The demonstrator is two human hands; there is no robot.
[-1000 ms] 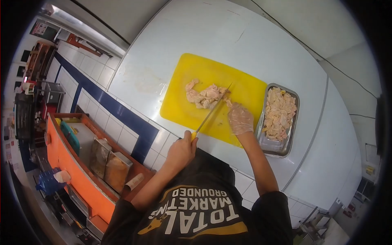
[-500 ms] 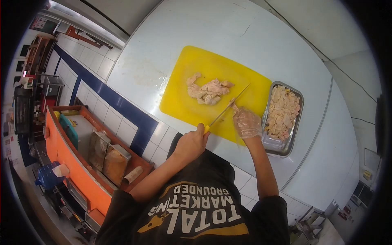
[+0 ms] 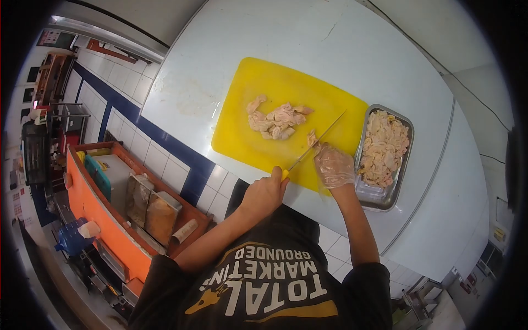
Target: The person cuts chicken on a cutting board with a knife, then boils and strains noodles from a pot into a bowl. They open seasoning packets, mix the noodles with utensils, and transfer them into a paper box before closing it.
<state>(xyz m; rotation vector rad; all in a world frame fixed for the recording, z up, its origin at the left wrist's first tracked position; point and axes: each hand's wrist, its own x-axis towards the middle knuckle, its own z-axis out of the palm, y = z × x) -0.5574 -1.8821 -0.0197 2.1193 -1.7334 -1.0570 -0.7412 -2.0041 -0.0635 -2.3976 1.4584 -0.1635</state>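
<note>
My left hand (image 3: 263, 196) is closed around the yellow handle of a knife (image 3: 316, 141), whose blade slants up and right across the yellow cutting board (image 3: 236, 124). In a clear plastic glove, my right hand (image 3: 334, 166) has its fingers bunched together beside the blade, pinching a small piece of raw chicken; the fingers partly hide it. Just across the blade lies a small cut bit of chicken (image 3: 311, 137). A larger cluster of raw chicken pieces (image 3: 279, 120) rests on the middle left of the board.
A metal tray (image 3: 379, 204) heaped with pale chicken pieces (image 3: 383, 146) stands right of the board on the white table (image 3: 308, 33). Below left, an orange cart (image 3: 110, 220) holds several containers on the tiled floor. A blue water jug (image 3: 71, 237) is beside it.
The knife blade has moved slightly right and up relative to the board. A small chicken bit now lies apart on the blade's far side. The camera view has shifted slightly.
</note>
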